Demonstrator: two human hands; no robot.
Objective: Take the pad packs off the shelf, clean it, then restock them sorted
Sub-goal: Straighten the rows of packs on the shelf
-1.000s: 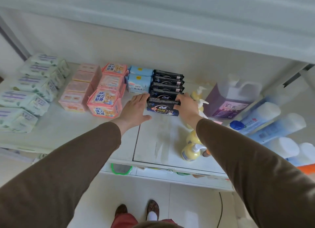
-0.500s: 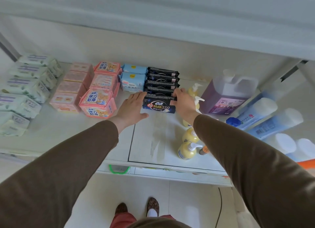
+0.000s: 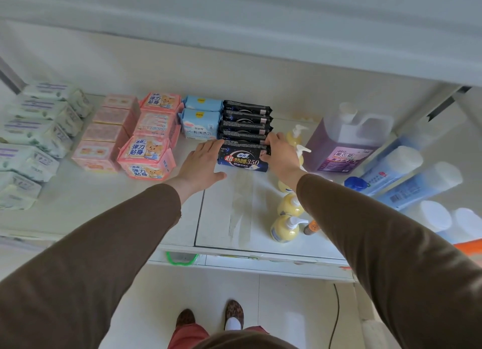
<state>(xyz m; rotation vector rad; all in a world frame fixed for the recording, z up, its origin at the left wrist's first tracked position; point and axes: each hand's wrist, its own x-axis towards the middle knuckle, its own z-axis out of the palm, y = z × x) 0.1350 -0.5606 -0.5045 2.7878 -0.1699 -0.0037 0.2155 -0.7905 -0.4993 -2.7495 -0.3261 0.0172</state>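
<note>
On the white shelf [image 3: 224,218] pad packs stand in sorted rows. A row of dark navy packs runs front to back, and its front pack [image 3: 241,159] is pressed between my two hands. My left hand [image 3: 202,163] lies flat against its left end, fingers together. My right hand [image 3: 280,153] grips its right end. Behind it are several more navy packs [image 3: 246,119]. Light blue packs [image 3: 200,123], pink bear-print packs [image 3: 150,157], plain pink packs [image 3: 103,140] and white-green packs [image 3: 34,137] fill the left side.
Yellow pump bottles [image 3: 285,227] stand in a line right of the navy row, touching my right wrist. A purple detergent jug [image 3: 344,142] and blue-white bottles [image 3: 401,176] lie further right. Bare shelf surface lies in front of the packs. My feet show on the floor below.
Both hands have pushed the front navy pack slightly back against its row; the view shifted a little, and the hands stay on the pack's ends.
</note>
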